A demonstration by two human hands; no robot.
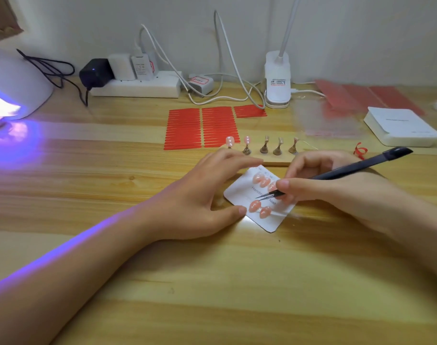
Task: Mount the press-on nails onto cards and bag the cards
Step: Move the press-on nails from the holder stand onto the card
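The right hand (pixel 337 192) pinched black tweezers (pixel 337 174), tips down over the white card (pixel 237 195). The left hand (pixel 200 195) lay open, fingertips pressing the card's left edge. Pink nails (pixel 258 207) sat on the card. Just behind, a wooden stand (pixel 277 160) carried two more nails (pixel 229 141). Red adhesive strips (pixel 202 128) lay farther back, and a white box (pixel 401 127) lay to the right.

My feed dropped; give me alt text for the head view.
The right hand holds black tweezers over a white card of pink nails, steadied by the left hand; two nails remain on the stand.
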